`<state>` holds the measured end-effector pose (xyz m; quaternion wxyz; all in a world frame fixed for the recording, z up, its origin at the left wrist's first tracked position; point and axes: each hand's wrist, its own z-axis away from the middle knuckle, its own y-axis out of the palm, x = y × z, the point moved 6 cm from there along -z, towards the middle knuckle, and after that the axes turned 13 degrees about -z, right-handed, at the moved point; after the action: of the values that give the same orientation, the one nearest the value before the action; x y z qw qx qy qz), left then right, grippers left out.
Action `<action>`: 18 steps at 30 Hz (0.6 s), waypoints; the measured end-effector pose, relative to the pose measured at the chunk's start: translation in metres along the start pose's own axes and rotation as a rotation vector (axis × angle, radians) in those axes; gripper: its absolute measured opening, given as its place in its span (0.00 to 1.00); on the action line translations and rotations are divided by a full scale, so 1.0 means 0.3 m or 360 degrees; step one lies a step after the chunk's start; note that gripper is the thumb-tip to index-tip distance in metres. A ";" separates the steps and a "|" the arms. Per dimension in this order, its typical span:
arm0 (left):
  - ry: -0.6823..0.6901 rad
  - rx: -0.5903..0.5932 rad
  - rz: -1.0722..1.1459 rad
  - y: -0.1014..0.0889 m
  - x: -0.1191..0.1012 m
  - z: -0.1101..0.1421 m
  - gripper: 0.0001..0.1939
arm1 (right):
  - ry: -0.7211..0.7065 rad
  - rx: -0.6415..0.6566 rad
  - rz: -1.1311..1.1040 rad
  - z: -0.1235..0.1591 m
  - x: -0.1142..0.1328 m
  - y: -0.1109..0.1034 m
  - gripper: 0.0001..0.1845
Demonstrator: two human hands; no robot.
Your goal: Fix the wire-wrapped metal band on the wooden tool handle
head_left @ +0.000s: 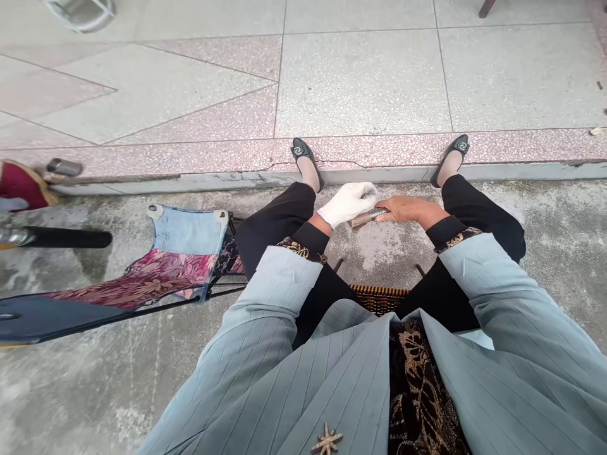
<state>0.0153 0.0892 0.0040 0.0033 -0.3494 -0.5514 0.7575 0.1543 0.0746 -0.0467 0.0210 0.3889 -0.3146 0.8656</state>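
Observation:
My left hand (349,203) wears a white glove, and its fingers are curled closed just in front of my lap. Whatever they grip, if anything, is hidden. Touching or nearly touching it is my bare right hand (404,208), closed around a short grey metal tube (363,219). The tube's end near my right fingers looks ridged, like a thread; the other end points down to the left below the glove. Both hands are between my knees, above the concrete ground.
On my left stands a folding chair (187,234) with blue and red floral cloth. Beyond it lie a black-ended pole (69,237), a short grey cylinder (64,167) and a red shoe (23,184). A raised tiled step (360,82) runs ahead under my feet. A woven seat (379,298) is beneath me.

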 end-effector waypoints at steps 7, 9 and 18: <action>-0.0201 0.0285 0.0187 0.389 0.104 -0.070 0.06 | 0.0463 0.0236 0.0167 -0.113 -0.240 0.241 0.31; -0.0265 0.0325 0.0242 0.475 0.133 -0.074 0.07 | 0.0506 0.0251 0.0157 -0.121 -0.291 0.289 0.30; -0.0579 0.0332 0.0589 0.663 0.154 0.000 0.18 | 0.0690 0.0167 0.0001 -0.137 -0.413 0.405 0.25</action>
<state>0.0560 0.0293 -0.1869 -0.1983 -0.3002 -0.3888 0.8482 0.1793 0.0263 -0.2165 0.0676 0.1941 -0.2573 0.9442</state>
